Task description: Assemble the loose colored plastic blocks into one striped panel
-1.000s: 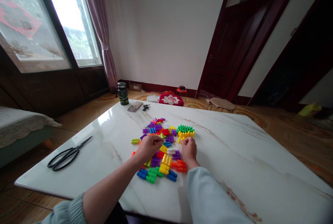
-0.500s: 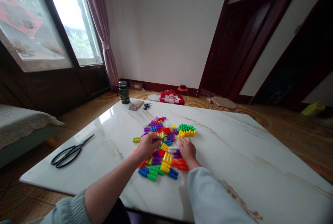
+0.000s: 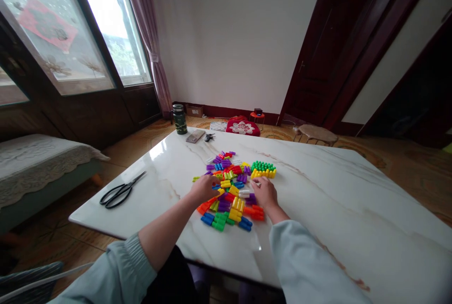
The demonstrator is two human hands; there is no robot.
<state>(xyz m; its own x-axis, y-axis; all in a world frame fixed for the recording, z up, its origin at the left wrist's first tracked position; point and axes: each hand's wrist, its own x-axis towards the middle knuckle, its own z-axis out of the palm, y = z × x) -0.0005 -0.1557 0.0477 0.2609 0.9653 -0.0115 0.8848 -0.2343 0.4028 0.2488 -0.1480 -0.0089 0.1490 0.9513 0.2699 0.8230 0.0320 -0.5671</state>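
Observation:
Many colourful plastic building blocks (image 3: 238,204) with rounded pegs lie in a loose pile on the white marble-patterned table (image 3: 353,209). Reaching over the pile's left side is my left hand (image 3: 204,189), thumb and fingers apart, with a small blue block (image 3: 216,187) showing between them and a yellow one by the thumb. My right hand (image 3: 265,193) rests on the pile's right side, fingers curled together; what they hold, if anything, is hidden. Just beyond it stands a joined group of green blocks (image 3: 263,166) with a yellow row (image 3: 264,173) in front. A white block (image 3: 244,193) lies left of my right hand.
Black-handled scissors (image 3: 122,191) lie on the table's left side. At the far left corner are a dark green flask (image 3: 180,120), a phone (image 3: 195,136) and keys (image 3: 209,137). A round stool (image 3: 314,133) stands beyond the far edge.
The view has shifted slightly, so the table sits further right. My left hand has drawn back a little to the left, uncovering yellow and blue blocks. My right hand has barely moved.

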